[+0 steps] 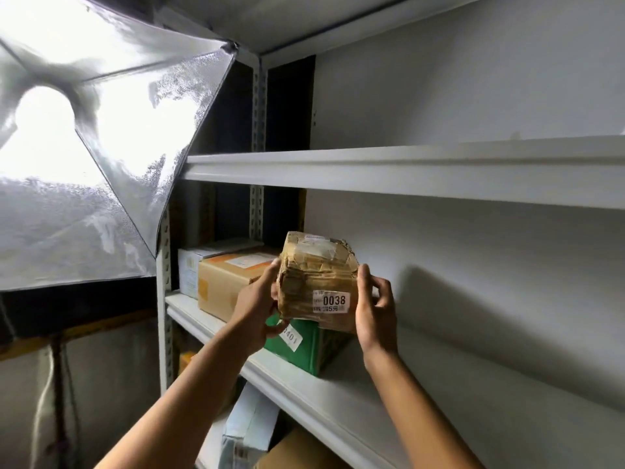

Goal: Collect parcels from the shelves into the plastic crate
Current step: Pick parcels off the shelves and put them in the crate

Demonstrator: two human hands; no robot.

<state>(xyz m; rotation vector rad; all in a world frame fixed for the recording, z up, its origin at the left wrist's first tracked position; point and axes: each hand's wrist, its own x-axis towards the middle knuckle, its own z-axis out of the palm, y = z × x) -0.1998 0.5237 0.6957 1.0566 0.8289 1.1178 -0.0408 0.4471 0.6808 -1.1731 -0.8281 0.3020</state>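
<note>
We see a grey metal shelving unit (406,170) filling most of the view, with a lit silver softbox (84,147) at its left. On the middle shelf (338,397) sits a row of parcels: a white carton (189,269) furthest left, a tan cardboard box (223,286) beside it, then a green box (304,346) with a white label ending in 401. Below that shelf, white packets (250,428) and another brown box (297,448) show only in part.

Between our hands is the taped brown parcel (318,282) — crumpled, wrapped in clear tape, with a white sticker reading 0038. It is held up just above the green box, and we cannot tell whether the two touch. Our left hand (257,316) grips the parcel's left side, thumb up along its edge and fingers curled beneath. Our right hand (373,309) presses the right side — thumb against the face, other fingers loosely bent behind.
</note>
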